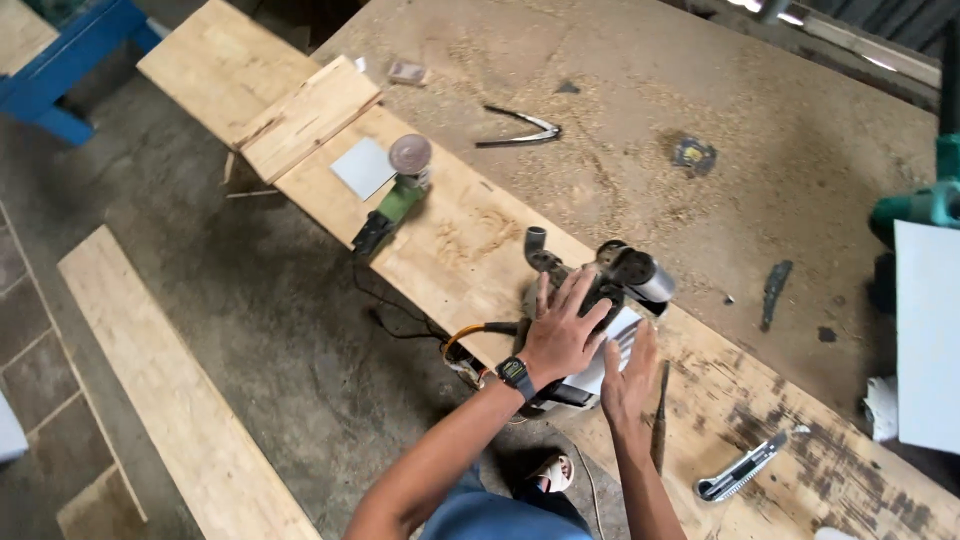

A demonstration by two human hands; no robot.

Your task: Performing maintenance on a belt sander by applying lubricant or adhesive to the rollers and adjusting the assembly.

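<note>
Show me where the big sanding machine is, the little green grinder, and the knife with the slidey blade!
belt sander (612, 268): head view, on its dark top housing, above the left hand.
green angle grinder (397, 204): head view, on its green body.
utility knife (742, 469): head view, middle of its handle, on the plank.

Both forearms reach forward, bare and close together. The left hand (563, 335) lies palm down with fingers spread, a watch on its wrist. The right hand (630, 378) is beside it, fingers extended flat.
</note>
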